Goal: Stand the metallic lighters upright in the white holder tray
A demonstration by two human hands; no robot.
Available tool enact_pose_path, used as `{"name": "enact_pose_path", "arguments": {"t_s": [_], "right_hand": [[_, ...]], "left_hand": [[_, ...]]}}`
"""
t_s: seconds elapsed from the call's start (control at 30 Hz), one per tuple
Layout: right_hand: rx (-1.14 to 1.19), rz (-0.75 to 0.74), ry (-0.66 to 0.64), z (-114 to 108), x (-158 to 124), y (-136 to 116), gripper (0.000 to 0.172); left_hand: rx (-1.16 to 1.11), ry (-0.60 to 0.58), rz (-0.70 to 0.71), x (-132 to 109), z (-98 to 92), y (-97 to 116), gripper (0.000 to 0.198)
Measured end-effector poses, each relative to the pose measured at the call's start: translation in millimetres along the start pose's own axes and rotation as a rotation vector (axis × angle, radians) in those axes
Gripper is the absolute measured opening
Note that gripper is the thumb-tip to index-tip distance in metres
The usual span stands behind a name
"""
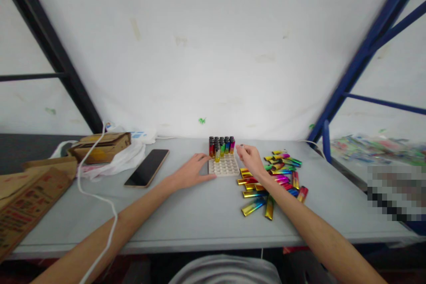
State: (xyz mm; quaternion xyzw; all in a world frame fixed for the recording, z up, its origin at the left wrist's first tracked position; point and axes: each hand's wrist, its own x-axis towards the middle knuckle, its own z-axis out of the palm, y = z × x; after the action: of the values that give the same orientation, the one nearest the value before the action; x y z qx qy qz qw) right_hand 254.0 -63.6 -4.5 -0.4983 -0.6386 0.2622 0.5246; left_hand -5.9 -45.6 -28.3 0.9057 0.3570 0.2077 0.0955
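Two bare hands are out over a grey table (186, 217). The left hand (192, 171) lies open and flat on the tabletop, fingers spread, its fingertips touching the left edge of a white tray (226, 168) full of small holes. The right hand (250, 158) is raised just beside the tray's far right corner, with its fingers drawn together towards the thumb; whether they pinch anything cannot be told, as the fingertips are too small and blurred.

Between the two hands, at the far end of the tray, a cluster of standing lighters (222, 145) fills the back rows, upright with dark caps on top. One yellow one stands a row nearer than the rest. The holes on the near side of the tray are unfilled.

Under and to the right of the right hand and wrist lies a heap of loose lighters (279, 177), shiny gold, red, green and blue, lying flat at all angles, some touching the forearm.

Left of the left hand a dark phone (147, 167) lies face up, near but apart. Further left are a plastic bag (116, 164), a cardboard box (101, 146) and a white cable (96, 197) that trails down across the left forearm.
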Motion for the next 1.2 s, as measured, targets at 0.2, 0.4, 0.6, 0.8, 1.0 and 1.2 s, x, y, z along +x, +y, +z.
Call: {"name": "enact_pose_path", "arguments": {"t_s": [0.2, 0.4, 0.6, 0.8, 1.0, 1.2], "right_hand": [[-0.073, -0.010, 0.072, 6.0, -4.3, -5.3, 0.040], [-0.147, -0.031, 0.044, 7.0, -4.2, -2.8, 0.043], [-0.159, -0.103, -0.197, 7.1, -8.4, -8.3, 0.042], [-0.471, -0.383, -0.345, 8.7, -9.2, -12.9, 0.042], [-0.492, -0.348, -0.274, 10.1, -5.0, -8.6, 0.039], [-0.524, -0.432, -0.392, 22.2, 2.0, 8.3, 0.035]], "left_hand": [[0.015, -0.003, 0.001, 1.0, -0.6, 1.6, 0.066], [0.012, 0.004, 0.009, 0.4, 0.1, 0.9, 0.065], [0.012, 0.012, 0.014, -0.3, 1.1, 1.4, 0.065], [0.016, 0.024, 0.005, -0.4, 1.7, 3.6, 0.065], [0.024, 0.003, 0.017, -0.8, 1.0, 3.6, 0.064], [0.018, -0.005, 0.010, -0.9, 0.8, 3.2, 0.064]]}}
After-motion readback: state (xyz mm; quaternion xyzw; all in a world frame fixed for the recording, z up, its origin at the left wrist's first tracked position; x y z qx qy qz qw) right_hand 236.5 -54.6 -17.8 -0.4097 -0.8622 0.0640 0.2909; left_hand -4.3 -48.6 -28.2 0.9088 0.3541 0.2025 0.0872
